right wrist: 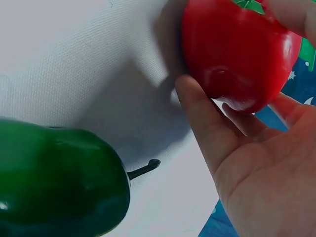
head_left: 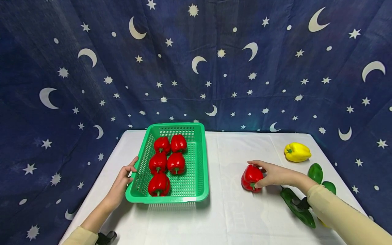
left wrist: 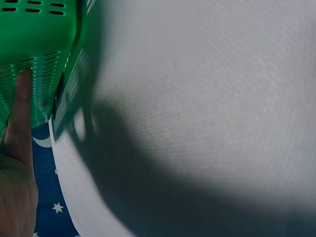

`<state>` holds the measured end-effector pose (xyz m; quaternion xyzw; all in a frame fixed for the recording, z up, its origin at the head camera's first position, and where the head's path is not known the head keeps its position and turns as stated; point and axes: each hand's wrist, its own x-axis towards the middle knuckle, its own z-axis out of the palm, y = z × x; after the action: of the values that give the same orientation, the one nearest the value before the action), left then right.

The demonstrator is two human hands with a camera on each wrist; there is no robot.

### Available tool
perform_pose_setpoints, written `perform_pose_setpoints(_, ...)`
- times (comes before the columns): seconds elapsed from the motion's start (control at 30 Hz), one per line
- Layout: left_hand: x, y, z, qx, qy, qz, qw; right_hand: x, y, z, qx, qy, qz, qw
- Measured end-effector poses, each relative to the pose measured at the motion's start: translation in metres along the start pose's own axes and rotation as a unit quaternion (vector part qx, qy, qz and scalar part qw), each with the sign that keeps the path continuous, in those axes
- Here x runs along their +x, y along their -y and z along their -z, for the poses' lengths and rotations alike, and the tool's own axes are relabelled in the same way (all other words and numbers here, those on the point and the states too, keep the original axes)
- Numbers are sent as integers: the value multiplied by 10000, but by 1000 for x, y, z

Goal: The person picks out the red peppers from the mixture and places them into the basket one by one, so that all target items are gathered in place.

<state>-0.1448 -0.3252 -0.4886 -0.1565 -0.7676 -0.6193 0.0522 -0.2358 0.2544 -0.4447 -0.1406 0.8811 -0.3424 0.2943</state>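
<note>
A red bell pepper point(head_left: 251, 178) stands on the white table right of the basket. My right hand point(head_left: 274, 175) holds it, thumb near the green stem and fingers round the far side. In the right wrist view the same pepper point(right wrist: 237, 54) sits between thumb and fingers. At the left rim of a green plastic basket point(head_left: 202, 163), my left hand point(head_left: 119, 185) rests its fingertips. In the left wrist view one straight finger point(left wrist: 20, 108) lies against the basket's slotted outer wall point(left wrist: 44, 64). Several red bell peppers point(head_left: 158, 162) lie inside the basket, toward its left.
A long dark green pepper point(head_left: 298, 207) lies under the right forearm. Beyond that arm are a yellow bell pepper point(head_left: 297, 152) and two green vegetables, one of them oval point(head_left: 315, 173). A dark blue curtain point(head_left: 226, 68) with moons and stars hangs behind the table.
</note>
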Motion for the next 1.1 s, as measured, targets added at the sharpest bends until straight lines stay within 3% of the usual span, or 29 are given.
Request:
perform_pose_setpoints(0.77,-1,-4,-2,40,-52,88,9999,2,2,-2,71,-52,65,9999)
perform_pose_setpoints(1.1,-1,-1,-1,-11,-36,-56,10000,4,4,-3,9,-41,87,10000)
